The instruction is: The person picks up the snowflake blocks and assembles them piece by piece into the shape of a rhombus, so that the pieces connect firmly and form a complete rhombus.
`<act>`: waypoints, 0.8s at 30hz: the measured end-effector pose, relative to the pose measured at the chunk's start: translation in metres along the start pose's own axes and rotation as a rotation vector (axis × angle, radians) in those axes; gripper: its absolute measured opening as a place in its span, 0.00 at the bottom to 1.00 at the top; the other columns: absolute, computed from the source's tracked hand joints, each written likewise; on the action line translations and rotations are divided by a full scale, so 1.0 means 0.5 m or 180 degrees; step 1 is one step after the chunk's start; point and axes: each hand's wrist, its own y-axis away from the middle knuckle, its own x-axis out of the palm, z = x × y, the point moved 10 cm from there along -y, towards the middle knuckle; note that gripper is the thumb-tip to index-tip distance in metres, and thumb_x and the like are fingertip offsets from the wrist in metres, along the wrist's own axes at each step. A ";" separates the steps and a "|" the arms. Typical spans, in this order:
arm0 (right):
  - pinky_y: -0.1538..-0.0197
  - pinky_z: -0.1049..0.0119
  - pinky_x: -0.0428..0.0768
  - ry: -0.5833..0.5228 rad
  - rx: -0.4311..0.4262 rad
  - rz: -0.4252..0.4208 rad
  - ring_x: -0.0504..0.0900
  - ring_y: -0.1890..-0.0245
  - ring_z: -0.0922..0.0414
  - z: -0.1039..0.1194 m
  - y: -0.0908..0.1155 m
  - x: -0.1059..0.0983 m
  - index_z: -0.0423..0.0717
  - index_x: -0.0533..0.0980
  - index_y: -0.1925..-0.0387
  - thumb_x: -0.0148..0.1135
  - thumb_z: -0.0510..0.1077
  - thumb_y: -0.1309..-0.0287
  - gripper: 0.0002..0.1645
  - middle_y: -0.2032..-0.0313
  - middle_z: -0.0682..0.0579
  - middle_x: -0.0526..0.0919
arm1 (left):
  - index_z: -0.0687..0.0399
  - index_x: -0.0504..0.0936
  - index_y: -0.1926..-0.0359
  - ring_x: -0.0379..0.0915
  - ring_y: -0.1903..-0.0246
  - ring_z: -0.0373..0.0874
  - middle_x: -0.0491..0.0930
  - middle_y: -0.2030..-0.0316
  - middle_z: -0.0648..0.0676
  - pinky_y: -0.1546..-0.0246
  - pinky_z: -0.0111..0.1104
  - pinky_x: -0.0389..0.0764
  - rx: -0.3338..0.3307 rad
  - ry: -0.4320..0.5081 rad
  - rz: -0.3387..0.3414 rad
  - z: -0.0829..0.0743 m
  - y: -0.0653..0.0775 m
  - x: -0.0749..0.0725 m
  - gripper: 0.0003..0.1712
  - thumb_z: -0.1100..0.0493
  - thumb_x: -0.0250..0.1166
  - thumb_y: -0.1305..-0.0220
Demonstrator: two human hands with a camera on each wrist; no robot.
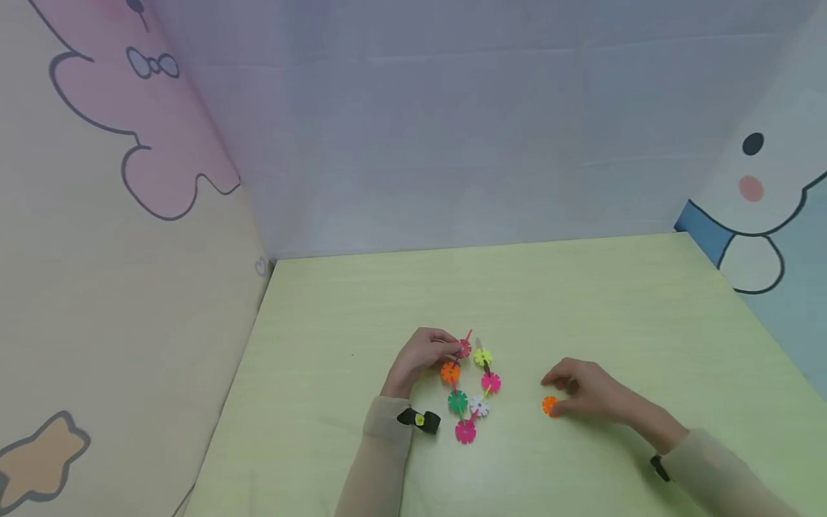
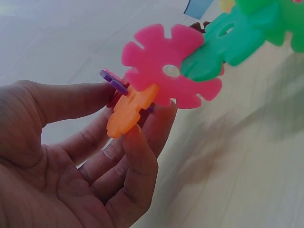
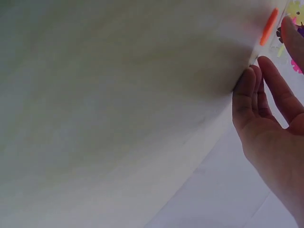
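My left hand (image 1: 428, 353) pinches the upper left end of a chain of notched plastic flower discs, seen from above as a loop with a gap at the top. In the left wrist view its thumb and fingers hold an end piece beside an orange disc (image 2: 128, 111), and a pink disc (image 2: 159, 61) and a green disc (image 2: 232, 40) extend from there. A yellow disc (image 1: 482, 357) is near the chain's other end. My right hand (image 1: 584, 388) is over the table, thumb right at a loose orange disc (image 1: 549, 406), fingers apart from it. That disc (image 3: 269, 27) lies flat.
The pale yellow-green table (image 1: 620, 301) carries the chain and the loose disc. A plain fabric wall (image 1: 413, 143) stands at its back edge, with cartoon-printed panels (image 1: 97, 287) at both sides. Dark bands circle both wrists.
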 end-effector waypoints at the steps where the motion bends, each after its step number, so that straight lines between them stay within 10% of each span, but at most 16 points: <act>1: 0.59 0.65 0.76 0.0064 -0.0016 -0.0038 0.75 0.63 0.60 0.001 0.003 0.001 0.46 0.80 0.56 0.77 0.51 0.56 0.25 0.61 0.59 0.78 | 0.60 0.85 0.67 0.80 0.74 0.45 0.84 0.72 0.54 0.72 0.32 0.78 0.0020 0.0006 0.0008 -0.001 0.000 0.000 0.06 0.60 0.69 0.41; 24: 0.61 0.65 0.76 0.0143 -0.0171 -0.0085 0.74 0.65 0.60 0.009 0.006 0.003 0.51 0.77 0.67 0.77 0.40 0.57 0.17 0.64 0.58 0.75 | 0.62 0.85 0.66 0.80 0.74 0.45 0.84 0.71 0.55 0.72 0.32 0.78 0.0005 0.0037 0.0016 -0.006 0.002 0.003 0.07 0.60 0.69 0.41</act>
